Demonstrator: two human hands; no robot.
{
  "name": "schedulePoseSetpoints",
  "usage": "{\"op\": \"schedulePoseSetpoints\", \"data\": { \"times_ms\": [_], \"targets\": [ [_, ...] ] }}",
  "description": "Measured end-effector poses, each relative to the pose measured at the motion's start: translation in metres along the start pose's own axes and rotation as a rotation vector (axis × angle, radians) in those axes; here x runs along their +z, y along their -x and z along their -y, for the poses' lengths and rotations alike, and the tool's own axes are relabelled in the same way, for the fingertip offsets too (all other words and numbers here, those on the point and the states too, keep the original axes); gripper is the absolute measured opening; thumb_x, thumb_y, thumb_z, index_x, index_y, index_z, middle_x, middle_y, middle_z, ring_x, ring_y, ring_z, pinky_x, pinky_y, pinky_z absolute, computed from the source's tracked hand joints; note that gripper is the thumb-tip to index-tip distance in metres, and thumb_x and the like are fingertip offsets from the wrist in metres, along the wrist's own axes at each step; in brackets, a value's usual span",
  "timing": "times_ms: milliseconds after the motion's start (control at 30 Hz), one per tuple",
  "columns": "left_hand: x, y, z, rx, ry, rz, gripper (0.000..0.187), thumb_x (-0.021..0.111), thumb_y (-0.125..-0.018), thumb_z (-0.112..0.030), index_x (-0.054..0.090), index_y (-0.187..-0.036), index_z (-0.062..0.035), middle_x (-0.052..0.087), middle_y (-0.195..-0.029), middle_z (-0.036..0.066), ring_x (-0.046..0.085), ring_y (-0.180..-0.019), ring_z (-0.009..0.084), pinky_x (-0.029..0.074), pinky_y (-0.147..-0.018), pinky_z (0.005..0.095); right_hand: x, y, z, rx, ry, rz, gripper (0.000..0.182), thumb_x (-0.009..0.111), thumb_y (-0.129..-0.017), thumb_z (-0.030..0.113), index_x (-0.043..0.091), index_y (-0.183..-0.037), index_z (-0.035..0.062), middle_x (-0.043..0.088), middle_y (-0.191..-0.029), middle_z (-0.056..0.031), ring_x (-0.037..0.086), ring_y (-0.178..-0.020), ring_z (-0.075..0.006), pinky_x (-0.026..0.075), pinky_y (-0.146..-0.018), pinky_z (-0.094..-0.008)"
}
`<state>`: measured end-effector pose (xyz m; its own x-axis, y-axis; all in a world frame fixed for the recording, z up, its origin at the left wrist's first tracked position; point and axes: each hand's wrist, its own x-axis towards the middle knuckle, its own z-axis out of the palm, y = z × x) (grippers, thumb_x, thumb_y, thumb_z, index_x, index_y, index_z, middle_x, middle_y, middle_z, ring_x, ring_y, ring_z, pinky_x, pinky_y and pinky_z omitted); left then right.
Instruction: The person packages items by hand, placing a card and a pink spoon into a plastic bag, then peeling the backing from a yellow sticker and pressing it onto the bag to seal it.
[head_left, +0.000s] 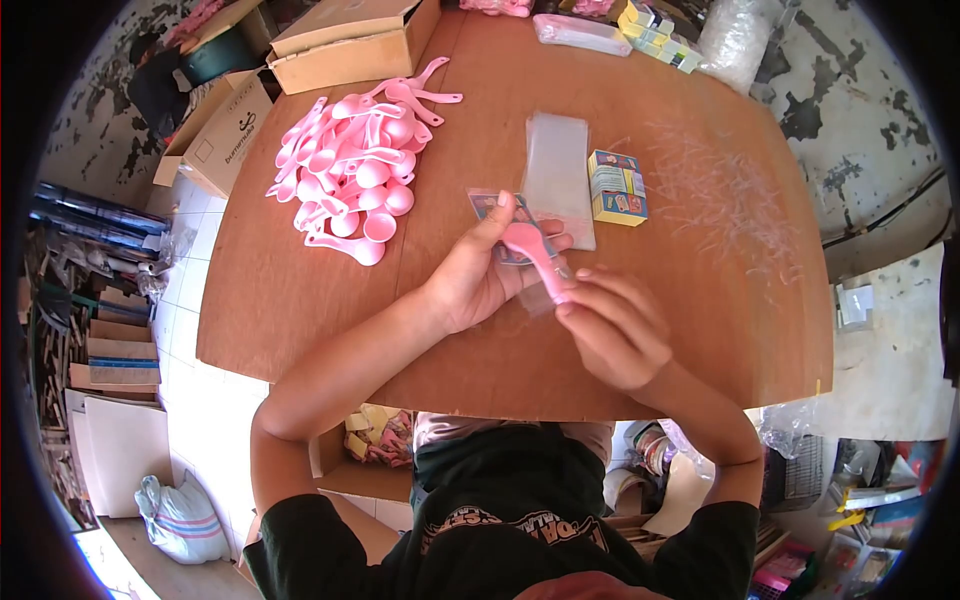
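My left hand (474,272) is closed around a clear plastic bag (537,300) with a printed card (487,206) in it, thumb pressed on top. A pink measuring spoon (541,257) lies over the card, its bowl near my left thumb. At the lower end of its handle, my right hand (618,328) pinches with thumb and fingers. Just beyond both hands lies a stack of clear flat bags (558,165). Beside that stands a block of printed cards (617,188). A heap of pink spoons (352,170) covers the table's left part.
The brown table (480,365) has plastic strips (730,205) scattered at its right. An open cardboard box (350,50) sits at the back left, and a clear packet (580,35) at the far edge. A person (155,90) is at the upper left. Below the table edge is a carton with scraps (380,437).
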<state>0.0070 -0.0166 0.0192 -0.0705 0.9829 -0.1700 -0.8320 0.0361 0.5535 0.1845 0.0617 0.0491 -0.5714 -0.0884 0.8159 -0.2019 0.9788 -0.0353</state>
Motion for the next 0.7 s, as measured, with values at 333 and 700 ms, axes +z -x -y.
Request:
{"op": "schedulePoseSetpoints", "data": {
  "times_ms": [333,700],
  "targets": [
    [0.01,0.007,-0.002,0.463,-0.399,-0.318,0.073,0.051,-0.092,-0.041,0.017,-0.144,-0.0043,0.032,-0.135,0.012,0.042,-0.118,0.0263,0.035,-0.102,0.0413,-0.045,-0.086,-0.062,0.479,-0.13,0.172,0.021,0.061,-0.082,-0.004,0.067,-0.102,0.0005,0.069,-0.085,-0.012,0.064,-0.072,-0.017,0.049,-0.065,-0.0244],
    [0.001,0.011,0.002,0.788,-0.999,-0.251,0.071,0.06,-0.084,-0.004,0.02,-0.142,-0.0024,0.024,-0.139,0.014,0.038,-0.119,0.0275,0.039,-0.098,0.0387,-0.061,-0.119,-0.059,0.675,-0.254,0.309,0.02,0.061,-0.087,0.003,0.066,-0.106,-0.0027,0.07,-0.093,-0.0071,0.063,-0.081,-0.0087,0.049,-0.074,-0.0212]
  ]
}}
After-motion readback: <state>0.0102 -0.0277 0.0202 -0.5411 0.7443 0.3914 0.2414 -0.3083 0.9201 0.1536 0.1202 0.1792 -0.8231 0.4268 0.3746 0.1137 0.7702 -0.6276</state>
